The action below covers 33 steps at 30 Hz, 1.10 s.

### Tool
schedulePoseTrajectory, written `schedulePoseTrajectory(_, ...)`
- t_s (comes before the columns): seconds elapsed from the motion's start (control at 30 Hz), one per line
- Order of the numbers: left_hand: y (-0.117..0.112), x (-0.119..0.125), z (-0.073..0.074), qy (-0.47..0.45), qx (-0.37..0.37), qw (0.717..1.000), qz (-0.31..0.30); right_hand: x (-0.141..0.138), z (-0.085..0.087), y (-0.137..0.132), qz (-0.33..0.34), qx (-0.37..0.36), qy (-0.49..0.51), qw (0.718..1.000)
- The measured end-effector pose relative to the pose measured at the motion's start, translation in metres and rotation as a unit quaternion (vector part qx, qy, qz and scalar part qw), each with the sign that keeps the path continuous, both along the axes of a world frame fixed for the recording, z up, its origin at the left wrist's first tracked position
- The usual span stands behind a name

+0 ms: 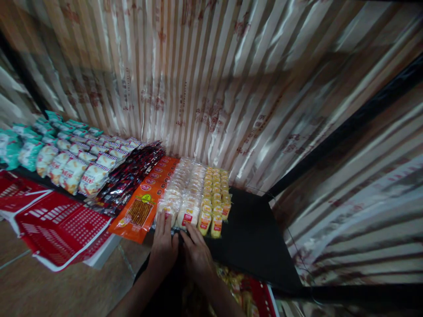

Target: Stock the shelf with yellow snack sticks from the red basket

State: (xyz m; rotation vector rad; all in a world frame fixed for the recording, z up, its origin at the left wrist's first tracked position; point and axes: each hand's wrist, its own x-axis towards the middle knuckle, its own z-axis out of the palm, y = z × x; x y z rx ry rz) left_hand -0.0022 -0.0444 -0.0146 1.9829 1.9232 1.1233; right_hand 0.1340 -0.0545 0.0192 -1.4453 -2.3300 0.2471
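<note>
Head camera shows two rows of pale packs [178, 189] just beyond the person's hands, rounded and puffy in glossy, crinkled clear film, with small red labels in front. The left hand [165, 244], fingers extended and unclenched, touches the nearer end of one row; the right hand [197, 251], loosely spread, rests by the other. Yellow packs [216, 197] stand right of it.

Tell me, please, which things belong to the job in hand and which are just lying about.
Probably the job: left hand; right hand; white packets; black shelf.
Probably just lying about: orange bag; red basket at left; teal bags.
</note>
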Motion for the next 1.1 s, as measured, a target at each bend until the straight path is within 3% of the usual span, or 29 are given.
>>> schedulePoseTrajectory(0.33,0.004,-0.005,0.008,0.008,0.0,1.0,-0.019,-0.004,-0.003,0.003,-0.016,0.005,-0.008,1.0)
schedulePoseTrajectory(0.7,0.002,-0.004,0.027,-0.02,0.022,0.998,0.063,-0.006,0.006,-0.01,-0.017,-0.014,-0.005,1.0)
schedulePoseTrajectory(1.1,0.018,-0.006,0.037,0.038,-0.023,0.996,0.08,-0.007,0.013,-0.02,-0.014,-0.017,0.01,1.0)
